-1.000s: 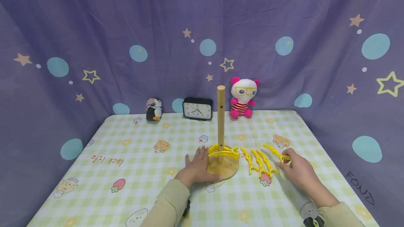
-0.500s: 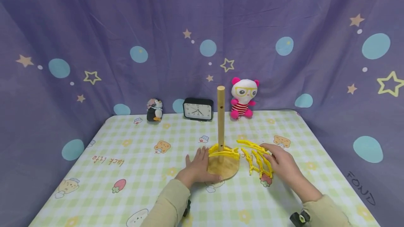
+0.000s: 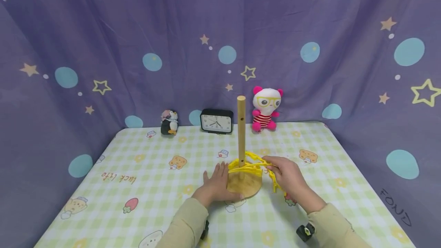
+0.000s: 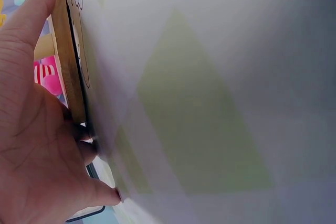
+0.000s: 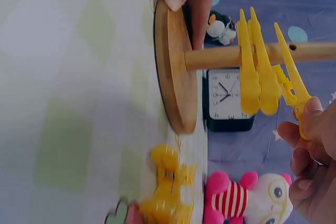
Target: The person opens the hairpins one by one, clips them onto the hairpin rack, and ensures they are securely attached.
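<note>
My left hand (image 3: pixel 218 185) holds the round wooden base (image 3: pixel 246 188) of a stand at its left rim, thumb along the front and fingers spread behind. An upright wooden post (image 3: pixel 241 133) rises from the base. Two yellow hair clips (image 5: pixel 251 85) hang across the post low down. My right hand (image 3: pixel 287 173) pinches another yellow hair clip (image 5: pixel 298 85) by its handle end. Its long jaws stand apart at the post, just above the two clips in the right wrist view. More yellow clips (image 5: pixel 164 187) lie on the table under my right hand, partly hidden by it.
Behind the stand, a black alarm clock (image 3: pixel 217 121), a penguin figure (image 3: pixel 169 122) and a pink and white panda plush (image 3: pixel 265 108) line the far table edge. A checked cloth (image 3: pixel 155 190) covers the table. A purple curtain (image 3: pixel 186 79) hangs behind.
My right hand has moved left from beside the loose clips to the post, carrying a hair clip whose jaws are now spread. My left hand has stayed on the base.
</note>
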Action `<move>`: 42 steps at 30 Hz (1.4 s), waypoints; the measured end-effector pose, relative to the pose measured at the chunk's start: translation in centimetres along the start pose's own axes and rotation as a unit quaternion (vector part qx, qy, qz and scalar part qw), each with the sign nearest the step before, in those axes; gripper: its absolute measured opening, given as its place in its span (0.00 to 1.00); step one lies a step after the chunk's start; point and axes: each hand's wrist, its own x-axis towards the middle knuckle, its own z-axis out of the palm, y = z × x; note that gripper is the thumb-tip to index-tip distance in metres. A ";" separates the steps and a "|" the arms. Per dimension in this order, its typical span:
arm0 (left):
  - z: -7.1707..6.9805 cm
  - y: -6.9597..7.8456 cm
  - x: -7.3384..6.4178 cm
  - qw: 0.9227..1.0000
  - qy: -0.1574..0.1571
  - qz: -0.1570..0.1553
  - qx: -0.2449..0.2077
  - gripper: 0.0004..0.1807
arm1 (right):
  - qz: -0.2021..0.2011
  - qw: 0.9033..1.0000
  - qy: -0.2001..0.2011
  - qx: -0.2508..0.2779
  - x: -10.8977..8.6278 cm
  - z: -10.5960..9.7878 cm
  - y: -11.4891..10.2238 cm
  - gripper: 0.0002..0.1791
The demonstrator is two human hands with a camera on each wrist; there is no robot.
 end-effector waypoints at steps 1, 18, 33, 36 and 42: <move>0.0 0.0 0.0 1.000 0.000 0.000 0.002 0.68 | -0.001 1.000 -0.001 0.000 0.2 0.3 -0.2 0.16; 0.3 -0.1 0.2 1.000 0.002 0.004 0.016 0.68 | -0.017 0.993 -0.102 0.064 1.5 1.2 -1.5 0.19; 0.1 -0.1 0.2 1.000 -0.001 -0.002 0.011 0.67 | 0.044 0.991 -0.123 0.025 -1.3 -1.6 1.0 0.25; 0.1 -0.1 0.2 1.000 0.000 0.001 0.012 0.67 | 0.056 0.990 -0.127 0.020 -2.1 -2.4 2.0 0.22; 0.1 -0.3 0.1 1.000 -0.001 0.003 0.004 0.67 | 0.075 0.989 -0.131 0.001 -3.4 -3.4 3.5 0.20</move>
